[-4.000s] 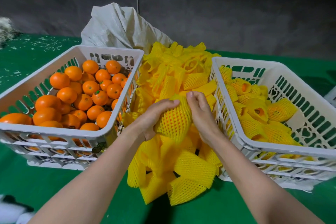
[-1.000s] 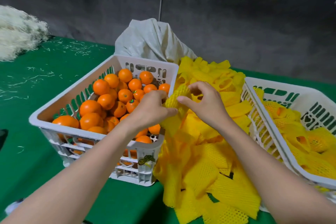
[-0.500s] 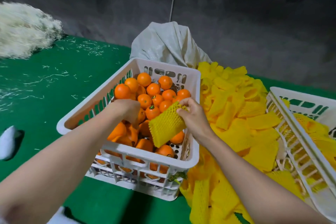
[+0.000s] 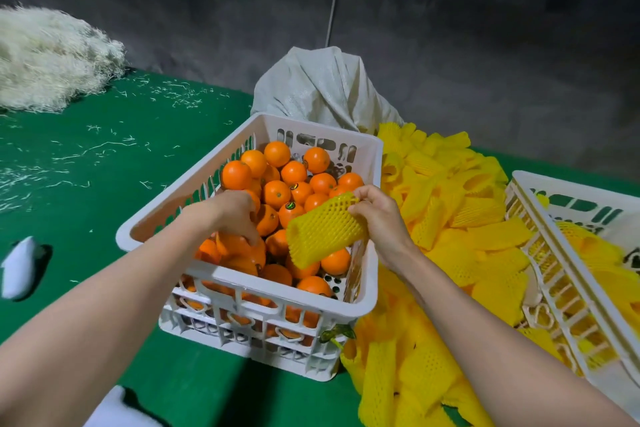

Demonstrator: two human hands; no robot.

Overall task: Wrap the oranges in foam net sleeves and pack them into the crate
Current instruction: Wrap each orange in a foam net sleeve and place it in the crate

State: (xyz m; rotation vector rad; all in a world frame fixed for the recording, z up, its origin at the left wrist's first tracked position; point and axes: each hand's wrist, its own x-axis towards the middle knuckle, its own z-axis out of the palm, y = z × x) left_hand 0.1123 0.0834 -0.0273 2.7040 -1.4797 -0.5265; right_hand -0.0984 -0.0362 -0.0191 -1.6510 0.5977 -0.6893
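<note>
Fetching step: left hand curls round a round orange fruit; right hand pinches tubular yellow foam-net sleeve, awaiting insertion.

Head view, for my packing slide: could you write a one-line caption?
Left hand on the loose oranges in a white crate; right hand holds a yellow foam net sleeve over it.

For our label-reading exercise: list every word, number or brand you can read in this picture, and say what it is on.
No text reads clearly.
Dark stickers on some oranges: too small to read.
Cut-outs in far wall of left crate: shapes, not legible letters.
</note>
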